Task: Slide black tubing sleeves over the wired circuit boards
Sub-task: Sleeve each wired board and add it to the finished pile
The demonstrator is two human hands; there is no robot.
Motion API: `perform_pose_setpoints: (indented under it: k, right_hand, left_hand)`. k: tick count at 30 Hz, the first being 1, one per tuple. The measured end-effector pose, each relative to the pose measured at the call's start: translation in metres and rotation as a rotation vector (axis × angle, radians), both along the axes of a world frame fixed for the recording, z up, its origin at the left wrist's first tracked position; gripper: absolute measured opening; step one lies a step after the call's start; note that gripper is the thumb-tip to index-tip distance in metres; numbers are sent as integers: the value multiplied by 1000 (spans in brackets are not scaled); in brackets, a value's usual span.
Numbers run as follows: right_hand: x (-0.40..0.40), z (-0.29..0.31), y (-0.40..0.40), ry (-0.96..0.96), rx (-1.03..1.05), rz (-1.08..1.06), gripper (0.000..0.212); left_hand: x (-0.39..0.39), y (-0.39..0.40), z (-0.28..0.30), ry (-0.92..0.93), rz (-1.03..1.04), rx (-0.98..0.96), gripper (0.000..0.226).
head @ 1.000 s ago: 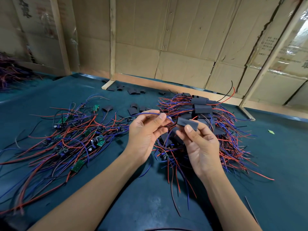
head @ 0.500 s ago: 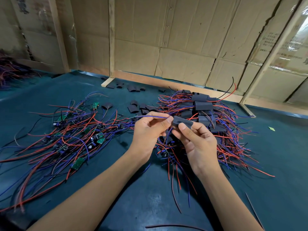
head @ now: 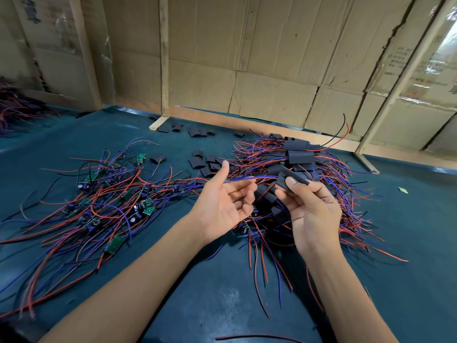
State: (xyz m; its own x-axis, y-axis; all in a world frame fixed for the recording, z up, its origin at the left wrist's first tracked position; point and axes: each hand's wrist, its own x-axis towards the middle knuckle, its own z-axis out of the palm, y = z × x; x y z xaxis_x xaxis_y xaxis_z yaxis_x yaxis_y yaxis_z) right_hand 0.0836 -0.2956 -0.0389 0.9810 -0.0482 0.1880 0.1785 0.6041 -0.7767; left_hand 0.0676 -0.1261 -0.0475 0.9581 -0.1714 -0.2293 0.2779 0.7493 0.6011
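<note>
My right hand (head: pixel 311 214) pinches a black tubing sleeve (head: pixel 284 175) between thumb and fingers, held above the table. Blue and red wires (head: pixel 249 179) run out of the sleeve's left end, across the fingertips of my left hand (head: pixel 222 206). That hand is turned palm-in with the thumb raised and the fingers loosely curled, gripping nothing. The board inside the sleeve is hidden. Bare green circuit boards with wires (head: pixel 114 244) lie in a heap at the left. Sleeved boards (head: pixel 299 155) are piled behind my right hand.
Loose black sleeves (head: pixel 207 162) lie between the two heaps, with more near the back edge (head: pixel 197 131). Cardboard walls on a wooden frame (head: pixel 163 70) close off the back. Another wire bundle (head: pixel 14 107) sits far left. The teal table (head: pixel 222 293) continues toward me.
My left hand has let go of the wires and opened, thumb lifting away. My right hand still holds the sleeve, now slightly further right and tilted.
</note>
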Motion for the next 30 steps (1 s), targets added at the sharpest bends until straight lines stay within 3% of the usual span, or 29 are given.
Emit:
perform_pose_setpoints:
  k: [4, 8, 11, 18, 22, 30]
  right_hand:
    - [2, -1, -3, 20, 36, -20, 23]
    - [4, 0, -6, 18, 48, 2, 17]
    - [4, 1, -5, 4, -2, 65, 17]
    - [0, -1, 4, -61, -126, 75, 26]
    - [-1, 2, 2, -38, -37, 72, 40]
    - [-3, 6, -5, 36, 81, 204, 24]
  left_hand:
    - [2, 4, -4, 135, -61, 194, 83]
    - [6, 6, -6, 195, 127, 154, 45]
    - [9, 9, -4, 114, 258, 85, 27]
    - [4, 5, 5, -162, 267, 164, 37]
    - [0, 4, 7, -262, 256, 83, 30]
    - [0, 5, 3, -354, 261, 114, 25]
